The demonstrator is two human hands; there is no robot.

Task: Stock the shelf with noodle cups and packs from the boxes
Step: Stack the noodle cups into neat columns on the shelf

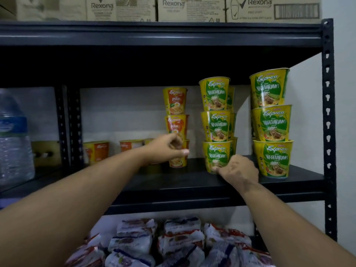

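Note:
On the black shelf board (173,183) stand three stacks of noodle cups, each three high: an orange stack (175,102), a green Vegetarian stack (215,126) and a second green stack (271,123) at the right. My left hand (166,149) reaches to the bottom orange cup (178,163), fingers curled, thumb lying across its front. My right hand (238,170) holds the base of the bottom green cup (214,155) of the middle stack, fingertips curled at its lower edge. More green cups stand partly hidden behind that stack.
Single orange cups (96,150) stand at the back left of the shelf. Several white noodle packs (181,237) are piled on the shelf below. A large water bottle (13,141) stands at the left. Rexona cartons (190,8) sit on top. The black shelf upright (327,112) borders the right.

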